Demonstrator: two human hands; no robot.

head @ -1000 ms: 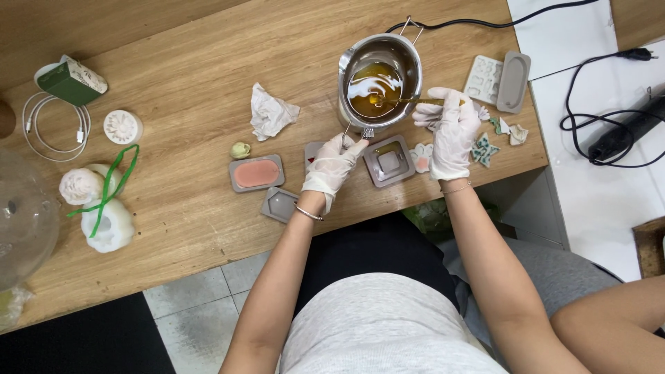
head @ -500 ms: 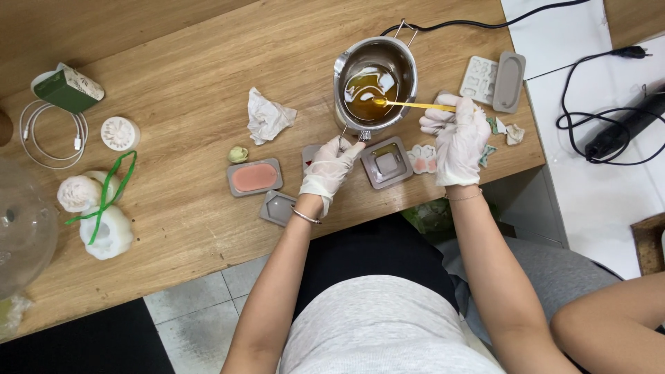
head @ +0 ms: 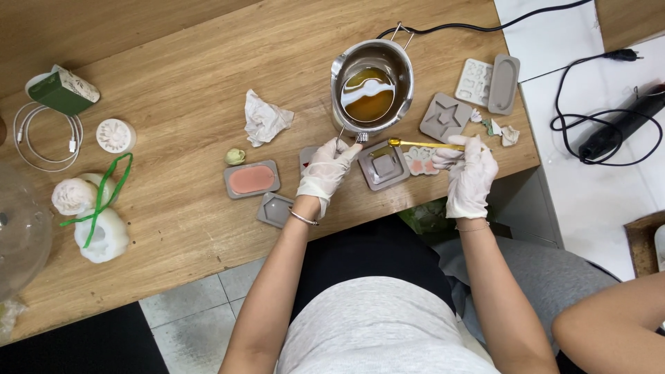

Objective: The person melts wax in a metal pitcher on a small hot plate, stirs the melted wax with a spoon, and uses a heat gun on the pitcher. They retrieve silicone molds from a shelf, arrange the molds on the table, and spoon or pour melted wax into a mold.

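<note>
This looks like a small home craft workspace for casting wax or soap. A wooden table (head: 173,228) carries a metal melting pot (head: 373,86) of amber liquid, grey silicone moulds (head: 382,166), one filled with pink material (head: 251,179), and finished white moulded pieces (head: 101,235). Tiled flooring (head: 187,318) lies beneath, and a black power cable (head: 596,131) trails on a white surface beside it.

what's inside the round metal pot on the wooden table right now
The round metal pot holds amber liquid with a pale glare across it. The pot's bottom beneath the liquid cannot be seen. The gold spoon in the gloved right hand is outside it.
</note>
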